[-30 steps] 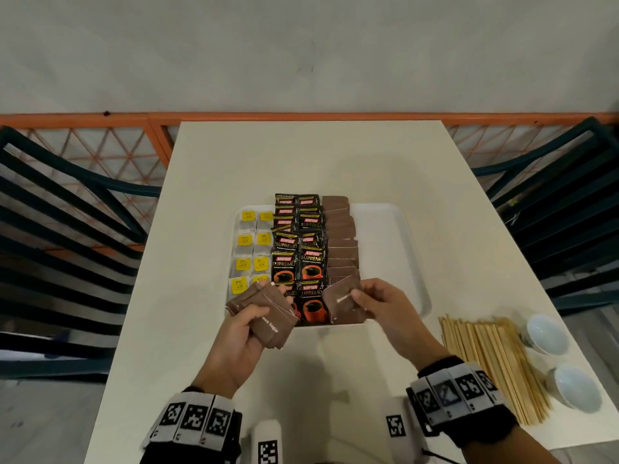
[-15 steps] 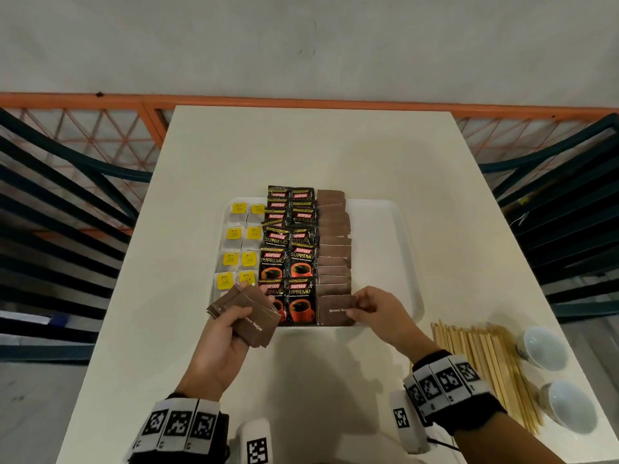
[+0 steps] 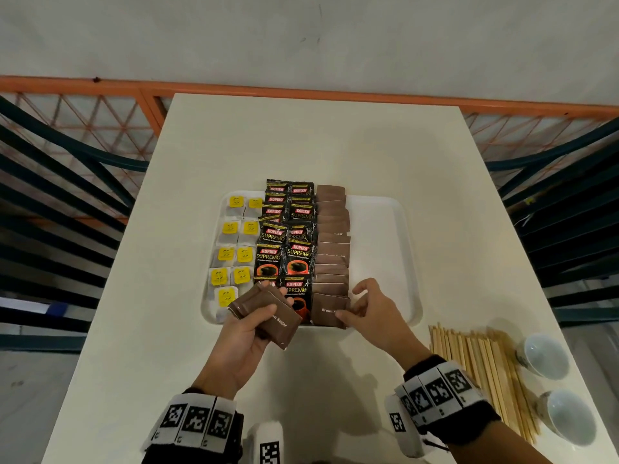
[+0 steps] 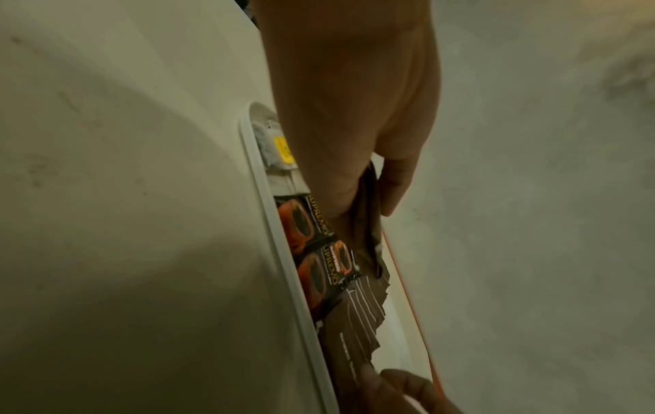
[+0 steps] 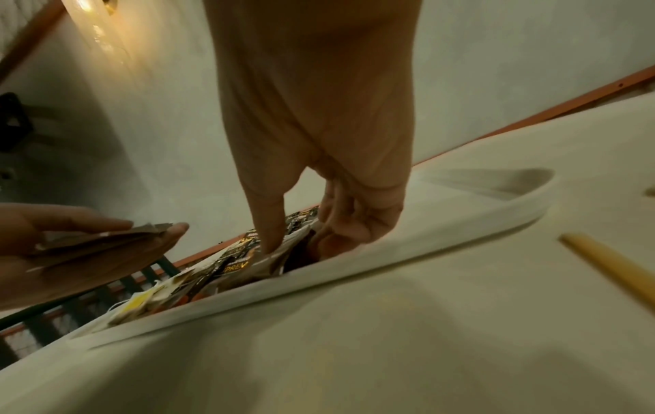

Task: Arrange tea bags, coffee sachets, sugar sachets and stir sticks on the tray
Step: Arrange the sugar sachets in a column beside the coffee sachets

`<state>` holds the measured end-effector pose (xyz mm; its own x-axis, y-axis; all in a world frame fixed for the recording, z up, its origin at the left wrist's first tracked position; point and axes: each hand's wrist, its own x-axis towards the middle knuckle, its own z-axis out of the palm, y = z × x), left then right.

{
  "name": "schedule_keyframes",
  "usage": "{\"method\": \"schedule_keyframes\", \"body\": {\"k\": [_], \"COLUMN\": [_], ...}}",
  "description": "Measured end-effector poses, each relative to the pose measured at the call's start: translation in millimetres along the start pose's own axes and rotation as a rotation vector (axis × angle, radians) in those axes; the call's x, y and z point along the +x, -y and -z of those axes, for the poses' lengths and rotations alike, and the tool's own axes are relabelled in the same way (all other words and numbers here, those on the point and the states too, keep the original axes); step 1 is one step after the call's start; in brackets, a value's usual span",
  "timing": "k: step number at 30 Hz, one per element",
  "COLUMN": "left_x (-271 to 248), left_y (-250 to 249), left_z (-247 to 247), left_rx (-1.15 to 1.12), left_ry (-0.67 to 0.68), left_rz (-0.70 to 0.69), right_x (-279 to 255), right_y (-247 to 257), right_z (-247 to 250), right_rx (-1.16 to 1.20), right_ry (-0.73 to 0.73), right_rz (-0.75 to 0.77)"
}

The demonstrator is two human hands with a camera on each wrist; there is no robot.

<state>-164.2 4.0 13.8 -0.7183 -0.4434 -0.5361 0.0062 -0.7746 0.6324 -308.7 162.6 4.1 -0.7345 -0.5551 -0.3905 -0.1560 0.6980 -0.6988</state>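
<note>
A white tray (image 3: 382, 229) holds two columns of yellow-tagged tea bags (image 3: 231, 256), two columns of black coffee sachets (image 3: 284, 242) and one column of brown sugar sachets (image 3: 333, 236). My left hand (image 3: 248, 326) grips a small stack of brown sugar sachets (image 3: 264, 313) over the tray's near edge. My right hand (image 3: 368, 313) pinches the nearest brown sugar sachet (image 3: 326, 311) at the front of the brown column, thumb on top. In the right wrist view the thumb (image 5: 269, 224) presses down on it inside the tray rim (image 5: 390, 260).
A bundle of wooden stir sticks (image 3: 479, 366) lies on the table right of the tray's near corner, with two white cups (image 3: 546, 354) beside it. The tray's right part is bare. Dark chairs (image 3: 50, 202) flank the table; an orange railing (image 3: 301, 92) runs behind.
My right hand has brought one brown sachet down from the air and laid it at the near end of the brown column. The left hand stays put with its stack.
</note>
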Motion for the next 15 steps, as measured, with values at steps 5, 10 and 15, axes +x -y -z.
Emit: {"method": "schedule_keyframes", "body": {"k": [5, 10, 15], "left_x": [3.5, 10.4, 8.4], "left_y": [5.7, 9.2, 7.0], "left_z": [-8.3, -13.3, -12.8], "left_rx": [-0.006, 0.065, 0.080], "left_ry": [0.007, -0.020, 0.037], "left_rz": [-0.015, -0.028, 0.031], "right_x": [-7.9, -10.4, -2.9], "right_y": [29.2, 43.7, 43.5], "right_z": [-1.2, -16.9, -18.6], "right_rx": [0.012, 0.096, 0.320], "right_ry": [-0.031, 0.186, 0.164], "right_rz": [0.187, 0.173, 0.067]}}
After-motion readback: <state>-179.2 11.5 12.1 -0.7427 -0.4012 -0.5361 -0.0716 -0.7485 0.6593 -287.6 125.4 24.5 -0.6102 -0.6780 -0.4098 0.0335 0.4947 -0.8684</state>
